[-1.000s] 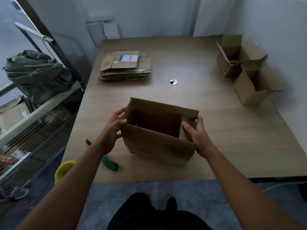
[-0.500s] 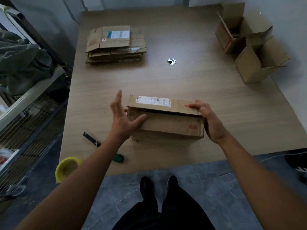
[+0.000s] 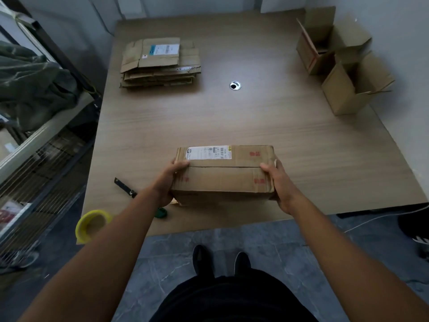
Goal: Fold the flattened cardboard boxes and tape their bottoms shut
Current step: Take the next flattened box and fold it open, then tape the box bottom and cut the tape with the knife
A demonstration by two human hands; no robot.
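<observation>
A brown cardboard box (image 3: 222, 175) sits near the table's front edge, its two long flaps folded flat so their seam runs across the top; a white label is on the far flap. My left hand (image 3: 169, 180) grips the box's left end, thumb lying on top. My right hand (image 3: 277, 182) grips the right end the same way. A yellow tape roll (image 3: 92, 225) sits at the front left corner of the table. A utility knife (image 3: 126, 189) with a green handle lies left of the box, partly hidden by my left forearm.
A stack of flattened boxes (image 3: 160, 62) lies at the far left of the wooden table (image 3: 255, 122). Two assembled open boxes (image 3: 343, 66) stand at the far right by the wall. A cable hole (image 3: 235, 85) is mid-table. A wire shelf (image 3: 34, 145) stands left.
The open box was turned over and its flaps folded shut. Both hands moved from pressing the flaps down to gripping the box's two ends.
</observation>
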